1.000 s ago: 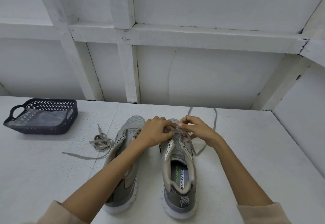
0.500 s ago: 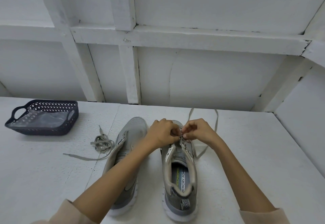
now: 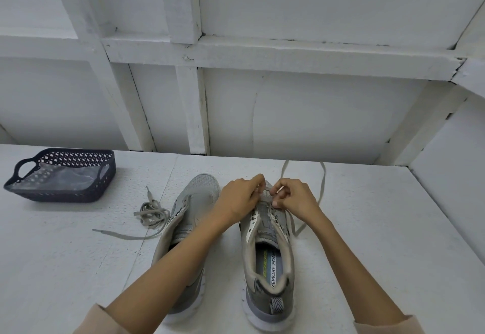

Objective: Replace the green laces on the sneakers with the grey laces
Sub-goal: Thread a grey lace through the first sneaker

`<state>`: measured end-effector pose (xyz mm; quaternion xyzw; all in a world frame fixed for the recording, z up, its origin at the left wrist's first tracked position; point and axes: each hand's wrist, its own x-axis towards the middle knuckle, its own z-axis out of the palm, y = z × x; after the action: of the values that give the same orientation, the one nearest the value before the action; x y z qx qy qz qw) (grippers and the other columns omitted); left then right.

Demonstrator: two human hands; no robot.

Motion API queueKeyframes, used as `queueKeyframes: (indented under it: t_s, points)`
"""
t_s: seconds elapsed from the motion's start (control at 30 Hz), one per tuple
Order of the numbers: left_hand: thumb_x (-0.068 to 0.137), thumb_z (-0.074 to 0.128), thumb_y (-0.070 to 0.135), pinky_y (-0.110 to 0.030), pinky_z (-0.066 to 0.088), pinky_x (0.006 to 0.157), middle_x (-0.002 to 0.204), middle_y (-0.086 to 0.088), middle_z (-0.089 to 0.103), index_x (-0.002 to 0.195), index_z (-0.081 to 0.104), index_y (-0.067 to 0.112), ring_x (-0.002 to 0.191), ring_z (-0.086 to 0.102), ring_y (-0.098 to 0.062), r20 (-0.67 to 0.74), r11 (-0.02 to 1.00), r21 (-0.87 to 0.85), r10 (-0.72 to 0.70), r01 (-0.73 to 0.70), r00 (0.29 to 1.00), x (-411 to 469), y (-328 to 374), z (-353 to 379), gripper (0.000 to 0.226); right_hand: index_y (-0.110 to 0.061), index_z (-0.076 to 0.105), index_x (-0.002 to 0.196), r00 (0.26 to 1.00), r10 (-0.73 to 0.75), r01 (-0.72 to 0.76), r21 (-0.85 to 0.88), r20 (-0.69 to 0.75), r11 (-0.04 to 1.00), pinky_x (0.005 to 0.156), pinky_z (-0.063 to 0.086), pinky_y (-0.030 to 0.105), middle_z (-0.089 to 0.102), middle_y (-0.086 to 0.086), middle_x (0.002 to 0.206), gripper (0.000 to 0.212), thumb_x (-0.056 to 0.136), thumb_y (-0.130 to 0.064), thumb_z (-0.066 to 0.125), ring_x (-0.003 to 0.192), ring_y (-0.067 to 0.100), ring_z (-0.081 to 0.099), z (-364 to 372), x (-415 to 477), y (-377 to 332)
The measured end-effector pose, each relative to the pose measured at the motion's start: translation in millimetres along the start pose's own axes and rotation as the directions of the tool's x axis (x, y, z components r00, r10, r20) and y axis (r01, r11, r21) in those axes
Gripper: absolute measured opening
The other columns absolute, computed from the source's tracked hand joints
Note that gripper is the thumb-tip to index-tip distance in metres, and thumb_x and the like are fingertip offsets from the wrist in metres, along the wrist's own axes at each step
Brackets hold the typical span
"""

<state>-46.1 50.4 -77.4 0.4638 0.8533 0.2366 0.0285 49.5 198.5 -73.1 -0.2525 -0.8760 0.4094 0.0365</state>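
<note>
Two grey sneakers stand side by side on the white table, toes pointing away from me. The left sneaker [image 3: 194,213] has no lace in it. Over the toe end of the right sneaker [image 3: 267,249], my left hand [image 3: 238,199] and my right hand [image 3: 294,197] each pinch a part of a grey lace [image 3: 321,184]. That lace loops out behind the shoe and down its right side. A second grey lace [image 3: 151,214] lies bundled on the table, left of the left sneaker. No green lace is visible.
A dark perforated basket [image 3: 63,176] with a clear plastic bag inside sits at the far left of the table. A white panelled wall rises right behind the table, and a white side wall [image 3: 451,176] closes it on the right.
Both hands stay at the front eyelets of the right sneaker. The fingers have shifted slightly on the lace, and the camera has tilted a little.
</note>
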Motion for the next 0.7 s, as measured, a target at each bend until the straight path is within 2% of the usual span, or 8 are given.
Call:
queueKeyframes:
  t_s: [0.07, 0.2, 0.33, 0.5, 0.63, 0.7]
  points:
    - [0.089, 0.048, 0.013, -0.032, 0.036, 0.062, 0.078, -0.004, 0.065, 0.096, 0.058, 0.02, 0.077, 0.057, -0.028, 0.002, 1.0, -0.001, -0.004, 0.004, 1.0, 0, 0, -1, 0.014, -0.027, 0.065, 0.075, 0.999, 0.018, -0.017, 0.02, -0.044, 1.0, 0.08, 0.057, 0.04, 0.071, -0.007, 0.062, 0.032, 0.067, -0.002, 0.082, 0.071, 0.008, 0.07, 0, -2, 0]
    - [0.086, 0.052, 0.019, -0.03, 0.044, 0.071, 0.097, 0.003, 0.068, 0.094, 0.071, 0.025, 0.094, 0.059, -0.02, 0.077, 0.999, 0.038, 0.026, -0.029, 0.997, -1, 3, 0, 0.022, -0.021, 0.065, 0.071, 0.992, 0.042, -0.032, 0.084, -0.118, 0.996, 0.078, 0.058, 0.038, 0.068, -0.007, 0.056, 0.03, 0.062, 0.001, 0.085, 0.065, 0.008, 0.069, 2, -7, 2]
    - [0.082, 0.065, 0.039, -0.025, 0.041, 0.069, 0.095, 0.009, 0.069, 0.097, 0.072, 0.034, 0.093, 0.061, -0.013, 0.082, 0.994, 0.108, -0.016, 0.007, 0.996, 4, 5, -3, 0.018, -0.023, 0.064, 0.072, 0.989, 0.024, -0.016, 0.057, -0.147, 0.998, 0.076, 0.058, 0.036, 0.068, -0.009, 0.056, 0.028, 0.065, -0.005, 0.085, 0.065, 0.005, 0.069, 6, -10, 2]
    - [0.084, 0.063, 0.038, -0.025, 0.032, 0.066, 0.098, 0.007, 0.07, 0.097, 0.073, 0.033, 0.094, 0.063, -0.019, 0.052, 0.961, 0.275, -0.005, -0.01, 0.999, 7, 18, 0, 0.017, -0.028, 0.069, 0.088, 0.986, 0.029, -0.025, 0.026, -0.163, 0.999, 0.077, 0.056, 0.034, 0.069, -0.011, 0.06, 0.025, 0.07, -0.018, 0.084, 0.072, 0.007, 0.068, 8, -11, 0]
    - [0.089, 0.055, 0.041, -0.028, 0.032, 0.066, 0.103, 0.004, 0.068, 0.1, 0.07, 0.026, 0.097, 0.062, -0.024, 0.041, 0.943, 0.328, 0.039, -0.05, 0.998, 6, 16, 1, 0.023, -0.032, 0.069, 0.091, 0.995, 0.045, -0.048, -0.034, -0.088, 0.998, 0.071, 0.052, 0.027, 0.069, -0.012, 0.068, 0.029, 0.068, -0.036, 0.085, 0.073, 0.004, 0.065, 3, -11, -4]
    - [0.09, 0.053, 0.039, -0.029, 0.032, 0.067, 0.109, 0.003, 0.065, 0.104, 0.067, 0.024, 0.101, 0.061, -0.025, 0.068, 0.937, 0.339, 0.059, -0.079, 0.996, 6, 14, 2, 0.025, -0.031, 0.07, 0.092, 0.998, 0.048, -0.049, -0.032, -0.028, 0.998, 0.07, 0.053, 0.03, 0.067, -0.012, 0.072, 0.026, 0.069, -0.038, 0.083, 0.073, 0.005, 0.063, 1, -11, -4]
